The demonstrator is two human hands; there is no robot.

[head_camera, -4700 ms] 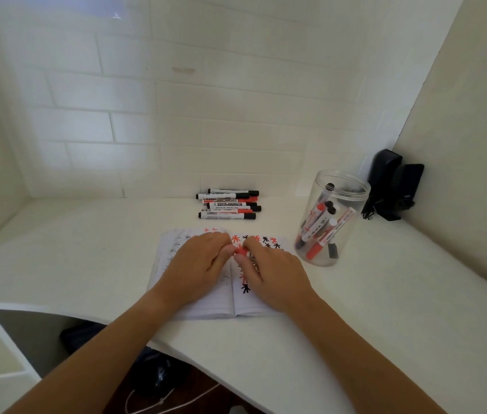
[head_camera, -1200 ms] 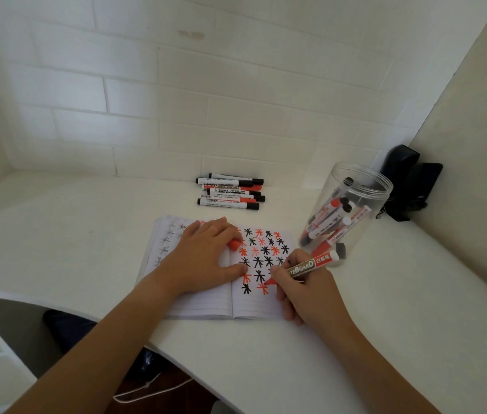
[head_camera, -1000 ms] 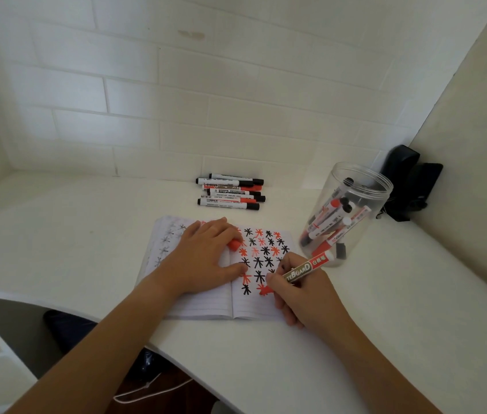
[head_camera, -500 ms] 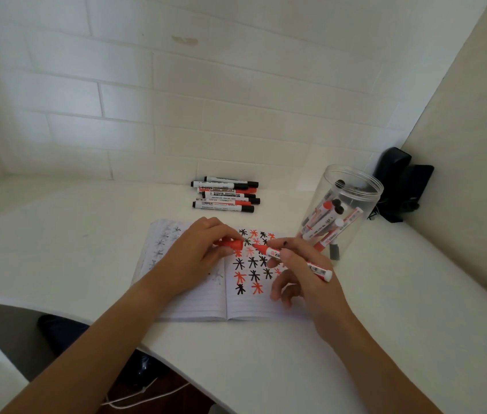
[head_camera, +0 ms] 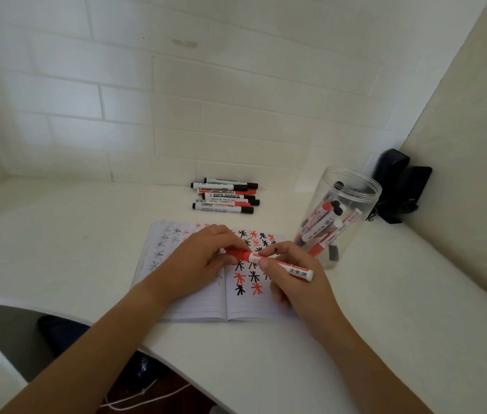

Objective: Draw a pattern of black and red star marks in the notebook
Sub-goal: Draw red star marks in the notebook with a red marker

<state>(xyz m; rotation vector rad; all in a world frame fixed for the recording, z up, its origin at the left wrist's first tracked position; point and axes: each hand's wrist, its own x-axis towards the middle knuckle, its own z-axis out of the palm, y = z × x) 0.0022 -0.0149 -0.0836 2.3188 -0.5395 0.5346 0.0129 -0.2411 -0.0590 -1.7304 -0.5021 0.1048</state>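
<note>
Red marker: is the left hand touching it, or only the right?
Touching. In the head view the left hand pinches the cap end of the red marker, while the right hand grips its barrel above the notebook.

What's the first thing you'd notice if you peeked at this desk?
The black and red star marks on the open notebook in the middle. Above them, the left hand and right hand together hold a red marker. To the right stands a clear jar full of markers.
</note>
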